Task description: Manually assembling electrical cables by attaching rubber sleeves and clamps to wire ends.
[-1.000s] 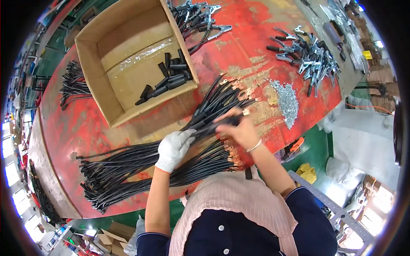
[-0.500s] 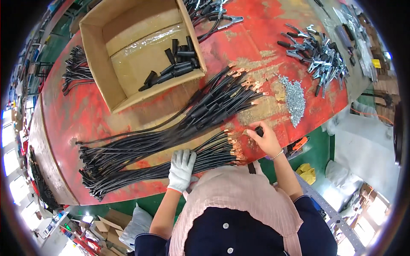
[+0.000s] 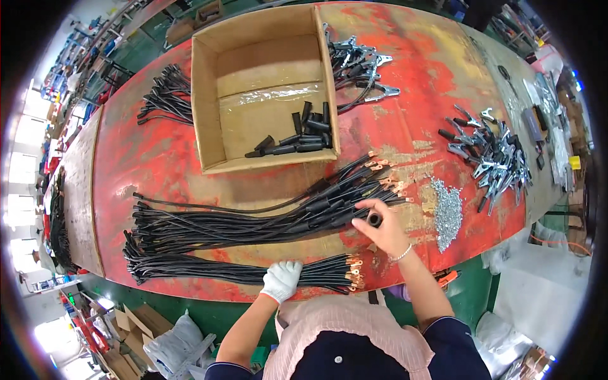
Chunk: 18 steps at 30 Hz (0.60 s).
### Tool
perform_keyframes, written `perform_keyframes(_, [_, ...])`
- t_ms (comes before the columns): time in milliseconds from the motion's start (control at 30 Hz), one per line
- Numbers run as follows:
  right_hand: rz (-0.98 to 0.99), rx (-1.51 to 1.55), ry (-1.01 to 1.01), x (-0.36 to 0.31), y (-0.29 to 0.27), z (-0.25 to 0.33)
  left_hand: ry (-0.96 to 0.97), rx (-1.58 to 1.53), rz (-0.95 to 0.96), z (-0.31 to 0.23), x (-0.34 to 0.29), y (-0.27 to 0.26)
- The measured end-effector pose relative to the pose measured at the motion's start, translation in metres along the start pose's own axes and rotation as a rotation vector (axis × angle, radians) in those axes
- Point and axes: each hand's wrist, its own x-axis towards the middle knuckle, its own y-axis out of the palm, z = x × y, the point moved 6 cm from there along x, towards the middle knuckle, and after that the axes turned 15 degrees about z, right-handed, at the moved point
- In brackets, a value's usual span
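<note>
My left hand (image 3: 282, 280), in a white glove, is closed over the nearer bundle of black cables (image 3: 215, 268) close to the table's front edge. Copper lugs (image 3: 354, 269) tip the right ends of these cables. A short black sleeve (image 3: 375, 220) sits in my bare right hand (image 3: 389, 235), its round open end showing. The thumb and forefinger of that hand are apart, and the other fingers curl around the sleeve. Just left of it lies the farther bundle of black cables (image 3: 247, 218), also lugged, with sleeves on several of its cables.
Beyond the cables a cardboard box (image 3: 266, 166) holds several loose black sleeves (image 3: 311, 140). To the right are a heap of small silvery metal parts (image 3: 448, 215) and a pile of metal clamps (image 3: 494, 158). More clamps (image 3: 370, 63) and cables (image 3: 170, 95) flank the box on the red table (image 3: 418, 38).
My left hand's fingers, earlier stretched across the near bundle, are now curled over it. My right hand has moved away from my body, toward the farther bundle, with the sleeve. The view has shifted.
</note>
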Motion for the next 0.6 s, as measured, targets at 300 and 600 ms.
perform_keyframes(300, [0.050, -1.101, -0.432, 0.162, 0.001, 0.118, 0.139, -0.069, -0.137, 0.014, -0.002, -0.017])
perform_keyframes(600, [0.630, -1.773, -0.217, 0.303, 0.034, 0.016, 0.291, -0.159, -0.183, 0.024, 0.001, -0.012])
